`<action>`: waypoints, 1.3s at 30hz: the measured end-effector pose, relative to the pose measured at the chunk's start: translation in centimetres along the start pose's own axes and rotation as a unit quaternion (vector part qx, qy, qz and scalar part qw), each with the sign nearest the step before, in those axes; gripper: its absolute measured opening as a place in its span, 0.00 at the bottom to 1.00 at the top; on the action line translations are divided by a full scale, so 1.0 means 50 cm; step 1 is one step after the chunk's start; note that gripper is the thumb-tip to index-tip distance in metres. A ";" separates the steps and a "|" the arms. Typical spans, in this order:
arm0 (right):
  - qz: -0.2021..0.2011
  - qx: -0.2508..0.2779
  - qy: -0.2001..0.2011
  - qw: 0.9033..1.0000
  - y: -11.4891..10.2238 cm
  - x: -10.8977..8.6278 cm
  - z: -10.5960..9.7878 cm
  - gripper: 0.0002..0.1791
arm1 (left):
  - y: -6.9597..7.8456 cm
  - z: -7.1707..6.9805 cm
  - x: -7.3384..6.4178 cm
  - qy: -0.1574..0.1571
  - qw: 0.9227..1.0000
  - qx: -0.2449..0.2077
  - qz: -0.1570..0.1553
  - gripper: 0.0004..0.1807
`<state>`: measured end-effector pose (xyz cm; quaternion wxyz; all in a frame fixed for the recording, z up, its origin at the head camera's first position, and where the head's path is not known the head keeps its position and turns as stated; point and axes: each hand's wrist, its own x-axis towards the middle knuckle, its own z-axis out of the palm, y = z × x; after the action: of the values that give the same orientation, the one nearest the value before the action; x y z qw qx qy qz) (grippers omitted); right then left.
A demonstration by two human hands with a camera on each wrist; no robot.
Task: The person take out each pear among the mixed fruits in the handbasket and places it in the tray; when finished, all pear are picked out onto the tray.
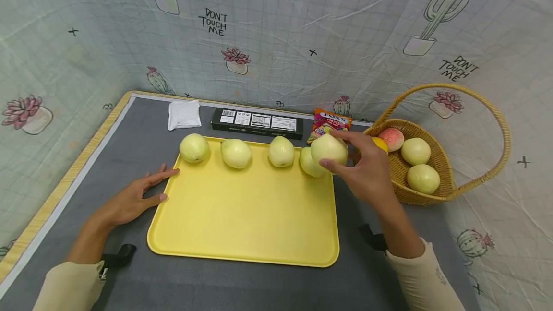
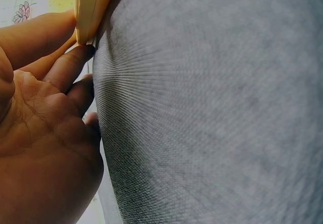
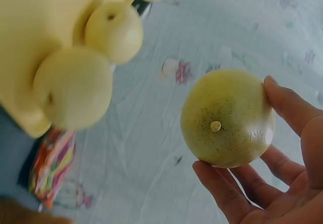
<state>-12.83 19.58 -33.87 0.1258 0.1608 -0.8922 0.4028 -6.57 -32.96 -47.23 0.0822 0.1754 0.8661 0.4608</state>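
Note:
My right hand point(image 1: 367, 167) holds a pale yellow-green pear-like fruit point(image 1: 329, 149) between thumb and fingers, over the far right corner of the yellow tray point(image 1: 242, 215). In the right wrist view this fruit point(image 3: 227, 118) shows dark specks and a small round spot. Several similar fruits, among them a leftmost one point(image 1: 194, 148) and a rightmost one point(image 1: 310, 163), sit in a row along the tray's far edge. The held fruit partly hides the rightmost. My left hand point(image 1: 129, 198) touches the tray's left rim with fairly straight fingers, its palm visible in the left wrist view.
A wicker basket point(image 1: 442, 172) with a tall handle stands at the right, holding a peach point(image 1: 391, 139), two pale fruits and something yellow-orange. Behind the tray lie a white packet point(image 1: 184, 114), a long black box point(image 1: 257, 123) and a colourful sweets bag point(image 1: 321, 121). A patterned cloth hangs behind.

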 end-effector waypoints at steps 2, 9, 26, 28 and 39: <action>-0.002 0.017 -0.015 1.000 -0.011 0.002 0.014 0.35 | 0.000 0.000 0.000 0.002 1.000 0.002 0.003 0.35; -0.033 0.048 -0.046 0.997 -0.046 0.009 0.064 0.35 | 0.000 0.000 0.002 0.001 1.000 -0.001 0.004 0.35; -0.056 0.045 -0.116 0.991 -0.092 0.014 0.177 0.34 | 0.001 0.002 0.000 -0.002 1.000 -0.016 0.004 0.34; -0.056 0.045 -0.125 0.990 -0.095 0.013 0.191 0.34 | 0.000 0.002 0.001 -0.001 1.000 -0.011 0.007 0.34; -0.057 0.028 -0.184 0.981 -0.105 0.012 0.265 0.34 | 0.003 0.002 0.002 0.003 1.000 0.005 0.012 0.34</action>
<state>-12.61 6.15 -38.62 -0.0224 0.2862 -0.8779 0.3832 -6.60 -32.79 -47.18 0.0735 0.1848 0.8665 0.4578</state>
